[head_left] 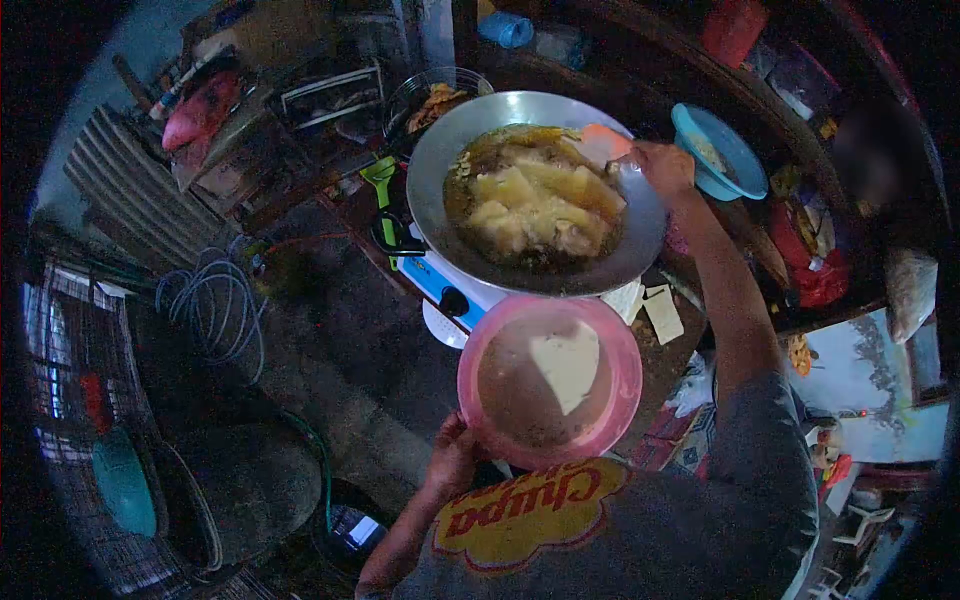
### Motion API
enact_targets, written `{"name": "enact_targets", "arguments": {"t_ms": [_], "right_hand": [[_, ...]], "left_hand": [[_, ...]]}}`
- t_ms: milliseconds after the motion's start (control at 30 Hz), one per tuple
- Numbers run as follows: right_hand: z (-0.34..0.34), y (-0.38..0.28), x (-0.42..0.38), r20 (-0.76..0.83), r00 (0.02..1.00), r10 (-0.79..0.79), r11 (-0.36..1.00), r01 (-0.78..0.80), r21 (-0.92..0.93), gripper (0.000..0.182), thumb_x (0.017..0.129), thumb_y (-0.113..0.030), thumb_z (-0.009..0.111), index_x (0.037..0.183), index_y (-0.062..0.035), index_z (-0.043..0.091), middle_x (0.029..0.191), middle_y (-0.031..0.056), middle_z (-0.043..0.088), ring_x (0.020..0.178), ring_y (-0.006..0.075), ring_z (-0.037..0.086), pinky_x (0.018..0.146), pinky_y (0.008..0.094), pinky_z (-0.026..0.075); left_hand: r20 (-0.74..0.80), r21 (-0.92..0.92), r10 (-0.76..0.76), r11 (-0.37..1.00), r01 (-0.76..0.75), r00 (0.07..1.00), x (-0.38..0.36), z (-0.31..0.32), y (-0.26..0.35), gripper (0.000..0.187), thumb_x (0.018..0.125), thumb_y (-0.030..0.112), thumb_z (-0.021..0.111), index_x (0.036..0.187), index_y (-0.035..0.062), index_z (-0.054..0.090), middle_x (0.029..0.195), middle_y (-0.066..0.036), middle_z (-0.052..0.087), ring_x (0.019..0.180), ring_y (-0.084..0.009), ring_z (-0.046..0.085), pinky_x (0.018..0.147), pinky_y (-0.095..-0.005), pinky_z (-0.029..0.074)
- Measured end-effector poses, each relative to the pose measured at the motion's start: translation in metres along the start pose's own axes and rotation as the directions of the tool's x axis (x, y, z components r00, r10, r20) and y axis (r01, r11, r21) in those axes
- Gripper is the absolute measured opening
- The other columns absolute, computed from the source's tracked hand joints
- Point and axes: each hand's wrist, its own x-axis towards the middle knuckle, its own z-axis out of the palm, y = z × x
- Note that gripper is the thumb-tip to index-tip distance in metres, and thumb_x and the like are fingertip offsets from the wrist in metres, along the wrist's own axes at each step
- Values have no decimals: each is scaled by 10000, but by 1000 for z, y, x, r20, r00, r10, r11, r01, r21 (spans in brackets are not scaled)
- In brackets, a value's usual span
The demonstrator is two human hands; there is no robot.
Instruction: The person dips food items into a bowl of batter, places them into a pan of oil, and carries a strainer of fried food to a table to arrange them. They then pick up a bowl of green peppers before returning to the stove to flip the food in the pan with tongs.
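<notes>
My left hand (453, 458) grips the rim of a pink bowl (474, 412), held close to my body. Inside it, a white triangular slab (567, 365) lies in thin brownish liquid. Just beyond the bowl, a wide metal wok (425, 195) sits on a stove (440, 283). Several pale yellow pieces (515, 190) are frying in its bubbling oil. My right hand (662, 168) is over the wok's right rim, its fingers closed on a flat pale orange piece (603, 143). I cannot make out what that piece is.
A glass bowl (440, 82) with browned food stands behind the wok. Green-handled tongs or a similar utensil (381, 180) lie left of it. A light blue basin (690, 125) is at the right. Coiled hose (215, 300) lies on the floor at left.
</notes>
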Motion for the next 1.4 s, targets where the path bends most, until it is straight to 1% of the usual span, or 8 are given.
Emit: {"name": "enact_targets", "arguments": {"t_ms": [233,300,667,967,1100,1233,1300,1400], "right_hand": [[-20,41,-35,9,997,81,930,-79,358,348,819,-391,462,947,-102,607,860,118,615,836,291,580,737,382,449],[-57,39,-81,242,964,106,456,-264,850,314,821,-335,502,960,-71,599,882,81,611,842,206,567,783,329,424],[-77,-25,-280,201,912,-358,702,121,702,212,809,-209,544,923,-43,609,872,75,626,791,109,569,735,262,442],[131,65,-266,453,762,463,807,-573,139,601,689,-445,592,1157,-91,464,1115,172,508,992,296,522,805,407,432],[159,57,-276,183,864,469,879,-437,-189,765,614,-550,603,1187,-72,436,1138,157,498,1013,296,511,830,397,428],[169,83,-288,-5,982,190,963,-188,-192,739,615,-526,617,1164,-56,460,1140,130,504,992,291,527,809,380,446],[142,88,-272,611,578,540,692,-718,68,565,710,-409,594,1137,-55,482,1107,122,529,969,274,542,774,390,455],[44,59,-261,304,849,433,799,-517,306,446,725,-282,604,1109,-80,502,991,139,576,873,298,568,727,355,462]], "left_hand": [[-13,-157,-42,987,39,999,-4,9,5,167,824,120,471,980,61,467,900,-44,544,794,-168,555,662,-307,480],[-46,-3,-44,999,44,998,4,3,-5,175,829,130,474,989,61,462,909,-44,539,788,-164,548,658,-310,477],[19,-221,-134,966,135,991,-3,8,6,213,828,154,506,1017,69,456,934,-43,514,841,-160,522,695,-324,452],[-92,436,32,900,12,995,-17,9,7,311,809,160,539,1099,100,444,1006,-51,500,887,-186,525,687,-341,473],[-244,-153,-163,980,128,956,-18,20,13,296,826,150,515,1106,88,442,1018,-68,498,897,-191,523,692,-341,474],[-168,-126,-152,983,131,974,-14,10,4,286,833,147,505,1100,69,436,1008,-74,494,907,-185,510,720,-330,462],[-127,-207,-132,973,104,983,-14,4,-4,298,832,152,508,1105,63,429,1000,-73,493,900,-183,509,722,-326,460],[-46,-16,132,991,-133,990,-7,-14,-22,227,838,147,500,1030,44,435,955,-65,495,819,-177,524,697,-320,469]]}}
